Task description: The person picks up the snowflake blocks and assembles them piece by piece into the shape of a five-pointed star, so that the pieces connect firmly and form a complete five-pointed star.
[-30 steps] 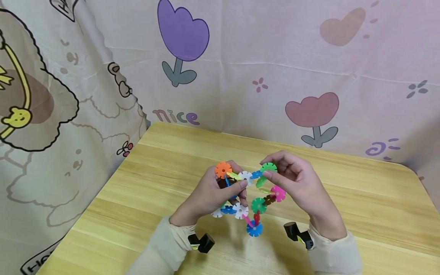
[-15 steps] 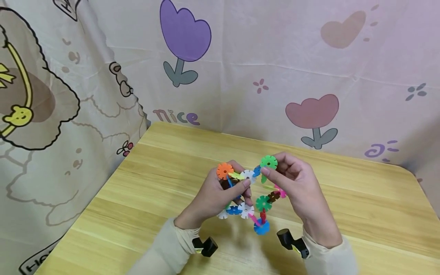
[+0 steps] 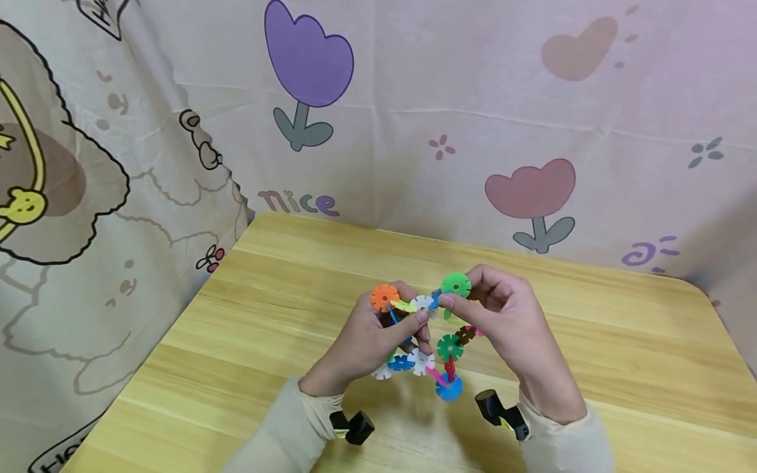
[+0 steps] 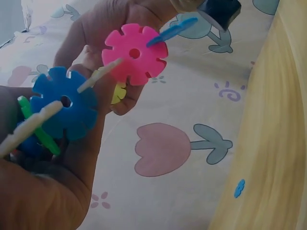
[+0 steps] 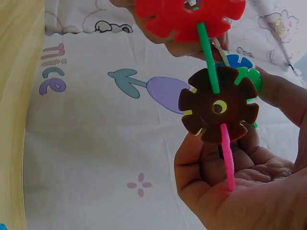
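Both hands hold up a loose loop of slotted plastic snowflake discs in mixed colours above the table. My left hand (image 3: 367, 338) grips the loop, its thumb by a white disc (image 3: 422, 304), with an orange disc (image 3: 384, 297) at its fingers. My right hand (image 3: 514, 322) pinches the chain at a blue disc joined to a bright green disc (image 3: 456, 284). Below hang a darker green disc (image 3: 449, 348) and a blue disc (image 3: 449, 389). A pink disc (image 4: 125, 62) shows in the left wrist view, a brown disc (image 5: 199, 103) in the right wrist view. Fingers hide some links.
Beneath the hands lies a pale wooden table (image 3: 254, 315). A printed cloth (image 3: 408, 79) hangs behind it and on the left. Black wrist cameras (image 3: 359, 428) sit on both sleeves. A small blue disc (image 4: 239, 188) appears against the tabletop in the left wrist view.
The right hand has shifted slightly left, toward the left hand, its thumb now at the blue disc. The bright green disc rose, then dipped a little. The pink disc is now mostly hidden.
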Motion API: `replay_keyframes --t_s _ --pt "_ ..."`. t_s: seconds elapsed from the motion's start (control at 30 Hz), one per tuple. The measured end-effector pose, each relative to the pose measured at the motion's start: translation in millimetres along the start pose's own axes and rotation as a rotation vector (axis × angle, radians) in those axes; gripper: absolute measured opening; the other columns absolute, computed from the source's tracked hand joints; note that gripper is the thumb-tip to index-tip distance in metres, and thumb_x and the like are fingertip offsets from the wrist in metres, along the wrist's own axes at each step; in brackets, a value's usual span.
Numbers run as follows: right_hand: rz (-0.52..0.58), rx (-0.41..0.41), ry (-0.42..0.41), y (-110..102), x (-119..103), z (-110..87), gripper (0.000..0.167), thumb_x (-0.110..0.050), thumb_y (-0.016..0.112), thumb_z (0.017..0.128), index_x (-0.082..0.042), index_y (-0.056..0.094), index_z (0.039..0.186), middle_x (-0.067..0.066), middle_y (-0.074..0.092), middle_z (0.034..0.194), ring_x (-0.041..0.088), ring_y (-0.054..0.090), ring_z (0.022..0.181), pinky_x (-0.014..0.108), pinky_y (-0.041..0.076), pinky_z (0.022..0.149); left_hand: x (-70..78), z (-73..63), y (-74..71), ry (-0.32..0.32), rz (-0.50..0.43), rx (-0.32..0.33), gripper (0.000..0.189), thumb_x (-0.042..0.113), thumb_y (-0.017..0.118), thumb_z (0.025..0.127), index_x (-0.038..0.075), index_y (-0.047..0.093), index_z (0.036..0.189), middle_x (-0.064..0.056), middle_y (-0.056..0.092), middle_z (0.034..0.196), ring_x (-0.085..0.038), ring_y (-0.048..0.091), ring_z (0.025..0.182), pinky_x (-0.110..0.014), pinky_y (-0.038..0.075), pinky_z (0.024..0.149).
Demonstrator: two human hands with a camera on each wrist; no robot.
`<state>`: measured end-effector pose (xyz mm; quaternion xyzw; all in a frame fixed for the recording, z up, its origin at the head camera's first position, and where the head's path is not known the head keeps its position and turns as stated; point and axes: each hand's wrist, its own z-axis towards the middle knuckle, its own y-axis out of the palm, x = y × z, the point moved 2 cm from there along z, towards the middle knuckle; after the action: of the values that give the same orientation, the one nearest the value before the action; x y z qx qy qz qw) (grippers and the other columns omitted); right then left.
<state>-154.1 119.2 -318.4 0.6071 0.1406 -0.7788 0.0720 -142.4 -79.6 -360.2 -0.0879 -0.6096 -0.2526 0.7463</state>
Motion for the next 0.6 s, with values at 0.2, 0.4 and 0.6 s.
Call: replay_keyframes --t_s 0.2,0.4,0.6 --pt "0.02 0.023 0.003 0.6 1.1 1.0 0.011 -0.003 0.075 0.094 0.002 0.067 0.089 0.008 0.068 0.082 0.019 0.061 0.071 0.027 0.051 0.061 1.2 0.7 -2.1 -0.031 0.035 0.0 0.015 0.007 0.06 0.105 0.003 0.05 0.114 -0.011 0.07 0.081 -0.021 0.073 0.071 -0.029 0.061 0.064" --pt "0.081 0.023 0.011 2.3 2.0 0.2 0.011 -0.001 0.076 0.093 0.001 0.066 0.088 0.006 0.067 0.081 0.018 0.062 0.071 0.026 0.052 0.058 1.0 0.5 -2.6 0.004 0.021 -0.013 0.015 0.004 0.06 0.105 0.002 0.047 0.112 -0.013 0.069 0.081 -0.021 0.073 0.073 -0.03 0.062 0.066" --pt "0.061 0.025 0.03 2.4 1.1 -0.1 0.012 -0.004 0.078 0.093 0.002 0.068 0.09 0.007 0.067 0.081 0.02 0.06 0.067 0.033 0.057 0.054 3.0 0.4 -1.7 0.019 0.021 -0.005 0.014 0.003 0.06 0.105 0.002 0.047 0.109 -0.019 0.069 0.082 -0.021 0.073 0.074 -0.035 0.064 0.068"
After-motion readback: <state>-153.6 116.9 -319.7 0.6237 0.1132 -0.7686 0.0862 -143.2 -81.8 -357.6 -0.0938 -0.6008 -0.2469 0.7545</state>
